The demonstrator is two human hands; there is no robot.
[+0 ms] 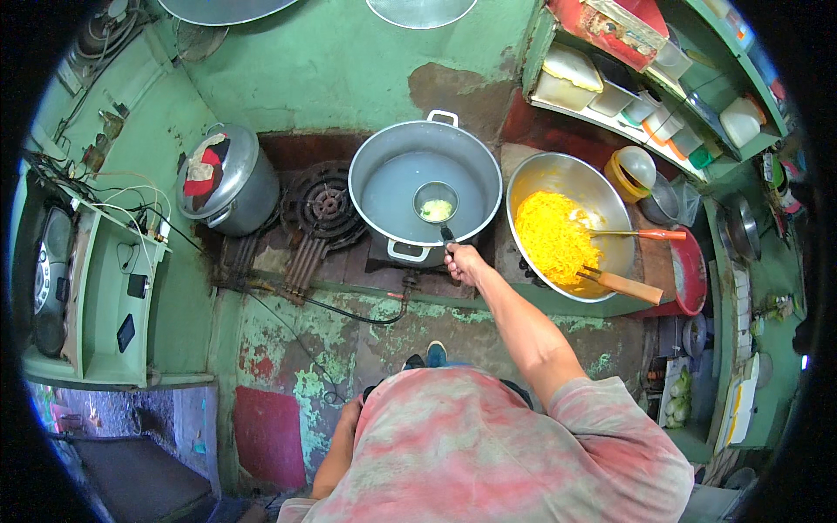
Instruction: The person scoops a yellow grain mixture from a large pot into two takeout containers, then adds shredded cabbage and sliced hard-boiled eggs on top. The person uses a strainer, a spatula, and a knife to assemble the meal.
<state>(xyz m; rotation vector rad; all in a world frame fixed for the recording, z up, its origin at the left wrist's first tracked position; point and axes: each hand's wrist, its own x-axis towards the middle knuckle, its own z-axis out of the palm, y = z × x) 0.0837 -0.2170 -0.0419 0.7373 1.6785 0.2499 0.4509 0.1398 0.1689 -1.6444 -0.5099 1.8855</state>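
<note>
My right hand (465, 263) is closed round the black handle of a small round strainer (422, 193). Pale yellow-green bits (437, 210) lie in its bowl, which is over the inside of a large grey pot (366, 196). Cloudy, whitish liquid (403, 179) fills part of that pot; whether the strainer touches it, I cannot tell. My left hand (350, 413) hangs low beside my body, its fingers mostly hidden by my side and shirt.
Right of the pot, a wide metal bowl (621, 228) holds yellow shredded food, a spatula (641, 234) and a wooden-handled tool (635, 286). To the left are a bare burner (328, 204) and a lidded pot (248, 187) with cloths on top. A hose (370, 322) runs along the counter front.
</note>
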